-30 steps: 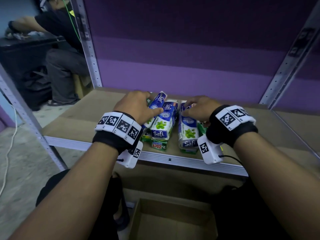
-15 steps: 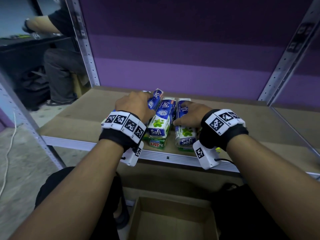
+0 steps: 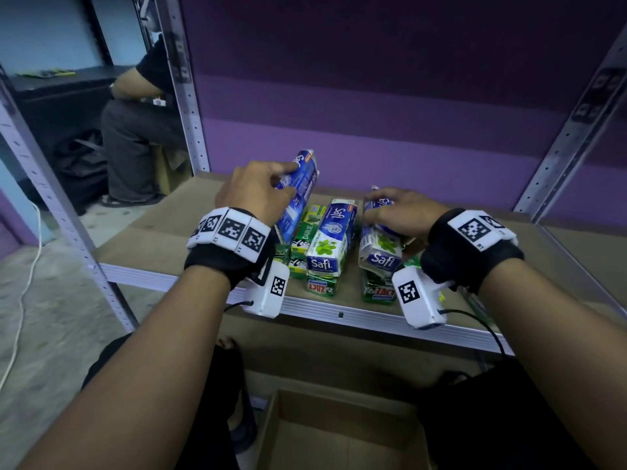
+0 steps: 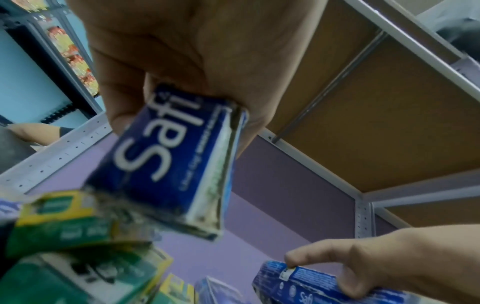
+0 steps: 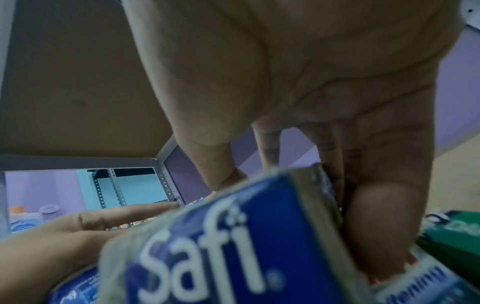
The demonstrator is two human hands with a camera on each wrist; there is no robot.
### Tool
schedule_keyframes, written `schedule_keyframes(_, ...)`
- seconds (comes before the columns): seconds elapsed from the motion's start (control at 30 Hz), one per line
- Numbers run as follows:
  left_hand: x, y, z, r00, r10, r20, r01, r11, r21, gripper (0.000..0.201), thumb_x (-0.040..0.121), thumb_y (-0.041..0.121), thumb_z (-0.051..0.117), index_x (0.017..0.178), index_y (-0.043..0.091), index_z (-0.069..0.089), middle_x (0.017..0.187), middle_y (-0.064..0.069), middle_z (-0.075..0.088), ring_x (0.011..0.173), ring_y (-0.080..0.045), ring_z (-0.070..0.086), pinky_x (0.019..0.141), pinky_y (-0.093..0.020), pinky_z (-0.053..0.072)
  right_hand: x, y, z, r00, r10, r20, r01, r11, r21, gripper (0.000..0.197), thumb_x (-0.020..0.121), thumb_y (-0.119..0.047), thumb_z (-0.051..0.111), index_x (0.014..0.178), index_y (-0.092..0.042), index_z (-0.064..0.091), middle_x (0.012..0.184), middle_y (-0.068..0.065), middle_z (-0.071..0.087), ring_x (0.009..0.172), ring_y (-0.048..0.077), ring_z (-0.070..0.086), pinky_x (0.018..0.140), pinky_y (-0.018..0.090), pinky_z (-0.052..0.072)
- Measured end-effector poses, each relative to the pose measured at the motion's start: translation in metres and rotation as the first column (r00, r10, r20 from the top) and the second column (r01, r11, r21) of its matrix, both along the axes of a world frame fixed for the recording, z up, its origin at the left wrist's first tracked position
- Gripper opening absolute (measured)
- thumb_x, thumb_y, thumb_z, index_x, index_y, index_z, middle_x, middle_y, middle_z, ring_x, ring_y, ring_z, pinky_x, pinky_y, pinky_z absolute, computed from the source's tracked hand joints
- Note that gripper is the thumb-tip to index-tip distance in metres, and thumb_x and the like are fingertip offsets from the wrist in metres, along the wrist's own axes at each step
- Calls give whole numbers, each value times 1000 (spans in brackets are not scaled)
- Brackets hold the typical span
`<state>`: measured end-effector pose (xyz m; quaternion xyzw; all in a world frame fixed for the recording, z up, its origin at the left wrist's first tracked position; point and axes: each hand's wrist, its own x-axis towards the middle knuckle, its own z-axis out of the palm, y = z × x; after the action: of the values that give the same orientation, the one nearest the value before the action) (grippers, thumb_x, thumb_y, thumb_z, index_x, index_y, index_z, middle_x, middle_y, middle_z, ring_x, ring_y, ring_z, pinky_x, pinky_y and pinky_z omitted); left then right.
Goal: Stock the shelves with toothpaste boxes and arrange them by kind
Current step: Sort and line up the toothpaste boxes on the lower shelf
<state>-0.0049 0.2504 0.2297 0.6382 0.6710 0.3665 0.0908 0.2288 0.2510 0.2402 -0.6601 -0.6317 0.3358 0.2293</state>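
Head view: one Safi box (image 3: pixel 298 191) is gripped by the left hand (image 3: pixel 252 191), another (image 3: pixel 380 245) by the right hand (image 3: pixel 403 212). Cartons are probably light, crushable; long sides should be held.

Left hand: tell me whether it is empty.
No, the left hand grips a blue Safi box tilted up off the pile.

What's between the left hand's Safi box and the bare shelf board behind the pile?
Nothing visible. The left hand grips the Safi box tilted up above the pile, and the shelf board behind shows bare up to the purple wall.
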Motion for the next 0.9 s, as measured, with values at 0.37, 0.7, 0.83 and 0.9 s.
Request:
schedule_keyframes(0.37, -93, 0, -7, 987, 146, 73, -149, 988, 35, 45, 85, 35, 69, 127, 48, 59, 118, 3, 70, 110, -17, 65, 95, -36, 52, -66, 8, 41, 992, 120, 49, -126, 982, 141, 45, 86, -29, 65, 130, -32, 58, 148, -4, 47, 98, 17, 57, 89, 31, 50)
schedule_keyframes(0.7, -147, 21, -60, 958, 135, 254, -105, 986, -126, 42, 83, 25, 72, 121, 41, 66, 98, 5, 74, 83, -10, 68, 81, -22, 50, -160, 32, 47, 971, 231, 56, -236, 964, 118, 23, 85, -30, 68, 104, -20, 63, 120, 6, 66, 109, 28, 66, 93, 43, 56)
schedule_keyframes(0.83, -150, 28, -77, 939, 128, 319, -76, 982, -172, 41, 82, 24, 73, 119, 40, 67, 92, 8, 75, 76, -6, 69, 73, -20, 52, -186, 44, 42, 953, 261, 156, -277, 956, 97, 28, 81, -35, 68, 101, -16, 65, 117, 10, 68, 106, 29, 67, 90, 45, 57)
schedule_keyframes(0.9, -147, 32, -84, 925, 116, 363, -47, 980, -194, 41, 82, 21, 74, 119, 37, 68, 91, 4, 75, 78, -12, 71, 79, -25, 55, -196, 47, 40, 915, 267, 304, -306, 948, 87, 37, 76, -42, 64, 100, -15, 69, 110, 9, 70, 99, 29, 68, 90, 45, 57)
